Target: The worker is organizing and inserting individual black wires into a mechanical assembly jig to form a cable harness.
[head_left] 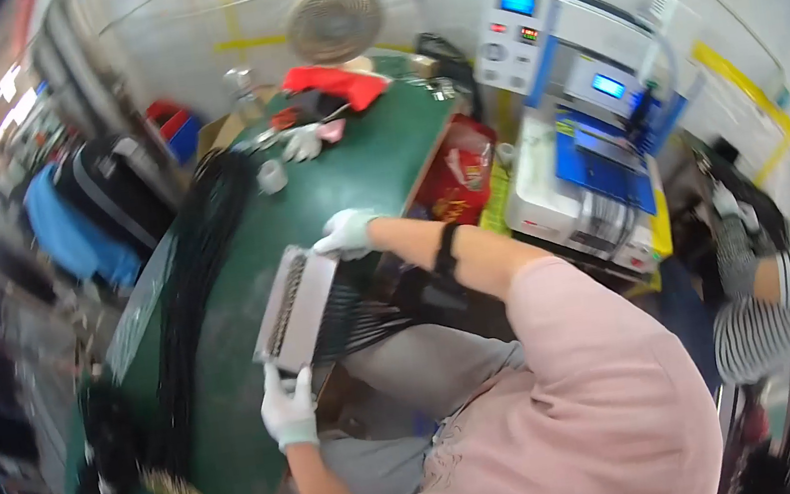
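A white rectangular fixture [302, 305] lies tilted along the right edge of the green table, with a row of small, closely spaced metallic and dark pieces [286, 303] down its length. My left hand [289, 411], in a white glove, grips the near end, thumb and fingers at its two corners. At the far right corner, my white-gloved right hand [347, 234] is closed on the same fixture. Thin black cables [360, 318] spread from beside its right side over the table edge toward my lap. Motion blurs the finer details.
A long bundle of black cables [185, 276] runs along the green table [344, 168]. Beyond lie a white roll [272, 176], gloves [302, 143], red cloth [337, 85] and a fan [335, 23]. To the right stand a machine [585, 89] and another person in striped sleeves [775, 325].
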A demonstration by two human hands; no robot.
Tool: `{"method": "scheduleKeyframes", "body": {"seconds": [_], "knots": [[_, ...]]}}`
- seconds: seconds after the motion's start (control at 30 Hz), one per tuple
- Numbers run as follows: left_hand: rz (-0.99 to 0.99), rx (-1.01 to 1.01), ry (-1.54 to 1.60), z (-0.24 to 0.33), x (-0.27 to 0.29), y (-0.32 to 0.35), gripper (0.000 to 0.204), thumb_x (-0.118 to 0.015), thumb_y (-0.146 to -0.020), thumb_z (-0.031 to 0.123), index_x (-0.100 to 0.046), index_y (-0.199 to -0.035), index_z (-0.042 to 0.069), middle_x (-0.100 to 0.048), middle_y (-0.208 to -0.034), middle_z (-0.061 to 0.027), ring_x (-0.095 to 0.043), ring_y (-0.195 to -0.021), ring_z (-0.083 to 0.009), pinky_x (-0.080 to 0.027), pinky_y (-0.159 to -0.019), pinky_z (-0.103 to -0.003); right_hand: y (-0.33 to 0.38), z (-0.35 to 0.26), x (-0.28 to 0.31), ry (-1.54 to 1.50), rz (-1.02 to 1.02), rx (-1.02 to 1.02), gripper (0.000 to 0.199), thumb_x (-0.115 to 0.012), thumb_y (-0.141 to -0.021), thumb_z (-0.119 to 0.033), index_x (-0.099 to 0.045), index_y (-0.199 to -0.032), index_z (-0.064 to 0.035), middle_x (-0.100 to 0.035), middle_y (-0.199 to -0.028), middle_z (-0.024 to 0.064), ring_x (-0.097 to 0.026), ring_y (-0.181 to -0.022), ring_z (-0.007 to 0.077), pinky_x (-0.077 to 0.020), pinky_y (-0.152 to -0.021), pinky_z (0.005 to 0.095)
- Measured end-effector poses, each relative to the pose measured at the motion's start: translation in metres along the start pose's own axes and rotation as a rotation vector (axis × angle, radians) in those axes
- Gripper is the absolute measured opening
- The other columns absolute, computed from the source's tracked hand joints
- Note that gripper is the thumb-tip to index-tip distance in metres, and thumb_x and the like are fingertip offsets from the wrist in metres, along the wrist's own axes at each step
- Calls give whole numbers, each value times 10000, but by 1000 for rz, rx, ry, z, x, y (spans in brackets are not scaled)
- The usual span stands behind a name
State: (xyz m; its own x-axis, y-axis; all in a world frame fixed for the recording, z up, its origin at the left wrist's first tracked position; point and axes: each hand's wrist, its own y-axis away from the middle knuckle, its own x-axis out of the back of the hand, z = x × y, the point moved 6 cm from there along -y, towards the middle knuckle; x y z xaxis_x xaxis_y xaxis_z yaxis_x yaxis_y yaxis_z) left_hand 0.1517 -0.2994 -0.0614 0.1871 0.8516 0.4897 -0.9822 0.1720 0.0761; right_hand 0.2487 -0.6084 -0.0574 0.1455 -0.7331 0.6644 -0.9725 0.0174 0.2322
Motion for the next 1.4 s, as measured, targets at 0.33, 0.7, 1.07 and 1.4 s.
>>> {"method": "scheduleKeyframes", "body": {"seconds": [0.33,0.7,1.07,1.4], "knots": [[-74,134,441,-20,15,16,594,-687,-866,175,-441,-1370,-20,-621,-836,-61,-596,-667,-106,-513,-554,-242,45,-13,13,-137,158,-48,403,-700,-804,-427,-623,-731,-38,-554,-573,56,-524,-450,143,-387,-406,291],[45,-78,263,-27,20,32,488,-674,-877,163,-521,-1304,-17,-645,-986,-65,-589,-786,-86,-503,-708,-218,46,8,-1,-283,7,-240,390,-700,-804,-419,-601,-744,-47,-535,-577,51,-486,-432,131,-375,-393,268],[79,-24,267,-34,21,33,463,-678,-865,173,-554,-1274,-7,-664,-1017,-79,-609,-833,-97,-501,-767,-234,46,8,-2,-262,7,-227,386,-703,-803,-421,-615,-759,-48,-539,-571,49,-478,-425,126,-372,-391,261],[52,82,441,-27,33,52,454,-653,-890,123,-521,-1302,-13,-630,-1091,-88,-607,-895,-116,-522,-758,-239,51,-10,14,-412,71,-107,285,-674,-851,-335,-579,-776,-78,-513,-570,1,-447,-420,91,-346,-378,244]]}}
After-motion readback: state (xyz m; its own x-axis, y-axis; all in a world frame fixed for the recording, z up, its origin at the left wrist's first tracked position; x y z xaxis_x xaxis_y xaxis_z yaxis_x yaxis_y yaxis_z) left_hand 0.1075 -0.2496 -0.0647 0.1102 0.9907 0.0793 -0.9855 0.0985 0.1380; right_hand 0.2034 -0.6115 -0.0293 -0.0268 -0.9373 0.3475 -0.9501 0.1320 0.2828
